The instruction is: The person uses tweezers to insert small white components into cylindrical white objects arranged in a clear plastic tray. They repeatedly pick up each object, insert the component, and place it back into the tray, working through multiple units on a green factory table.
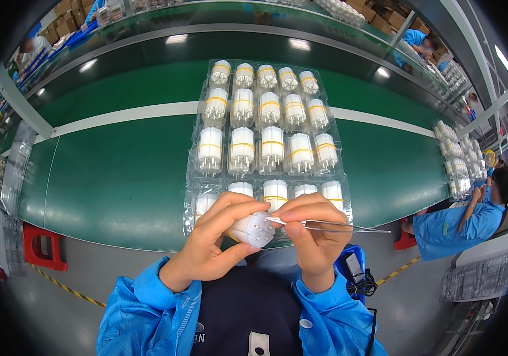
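My left hand (212, 240) is closed around a rounded white bundle (257, 230) made of wedge-like segments, its end face tilted up toward me. A yellow band shows low on its side. Thin metal tweezers (349, 227) are pinched in my right hand (318, 237); one end meets the upper edge of the bundle, the other points right. Just beyond both hands lies a clear plastic tray (192, 159). It holds rows of similar white bundles (242, 144) with yellow bands, many with metal pins at the near end. My hands partly hide the nearest row.
The tray sits on a green conveyor belt (111, 172) with a white lengthwise strip (129, 117). A blue bin (343, 261) with a black cable stands by my right forearm. Red stools (46, 248) flank the belt. At right, a co-worker (467, 207) sits near stacked trays (459, 160).
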A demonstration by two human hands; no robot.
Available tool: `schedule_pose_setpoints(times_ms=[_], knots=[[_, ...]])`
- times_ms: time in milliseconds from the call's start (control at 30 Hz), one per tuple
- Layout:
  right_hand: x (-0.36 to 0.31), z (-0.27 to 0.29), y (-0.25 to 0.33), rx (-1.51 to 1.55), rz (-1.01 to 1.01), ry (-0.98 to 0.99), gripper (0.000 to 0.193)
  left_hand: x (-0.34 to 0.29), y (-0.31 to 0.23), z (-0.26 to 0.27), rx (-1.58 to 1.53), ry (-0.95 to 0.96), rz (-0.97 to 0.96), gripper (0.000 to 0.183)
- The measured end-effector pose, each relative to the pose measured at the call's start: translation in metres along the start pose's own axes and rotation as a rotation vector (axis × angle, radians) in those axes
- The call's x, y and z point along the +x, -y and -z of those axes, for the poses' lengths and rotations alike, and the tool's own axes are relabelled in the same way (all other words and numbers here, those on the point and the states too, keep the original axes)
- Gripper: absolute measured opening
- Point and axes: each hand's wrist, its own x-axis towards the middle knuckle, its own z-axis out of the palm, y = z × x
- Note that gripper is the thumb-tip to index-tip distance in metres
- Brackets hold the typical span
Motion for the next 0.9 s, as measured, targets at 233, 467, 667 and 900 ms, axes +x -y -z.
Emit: schedule_pose_setpoints(times_ms=[233,467,667,900], knots=[[0.0004,-0.0012,-0.0005,-0.006,0.005,-0.006,0.011,0.0014,-0.0016,0.0000,0.029,-0.015,-0.009,0.055],[-0.0009,0.0000,-0.0013,0.009,-0.005,-0.004,0.011,0.0003,-0.0009,-0.0001,0.042,-0.014,-0.001,0.055],[0.0007,-0.0009,0.0007,-0.028,0.018,0.006,0.011,0.0000,-0.0009,0.0000,0.034,-0.016,0.001,0.053],[0.0036,-0.0002,0.0026,-0.114,0.061,0.035,0.012,-0.0008,0.0002,0.0000,0.062,-0.027,-0.012,0.054]])
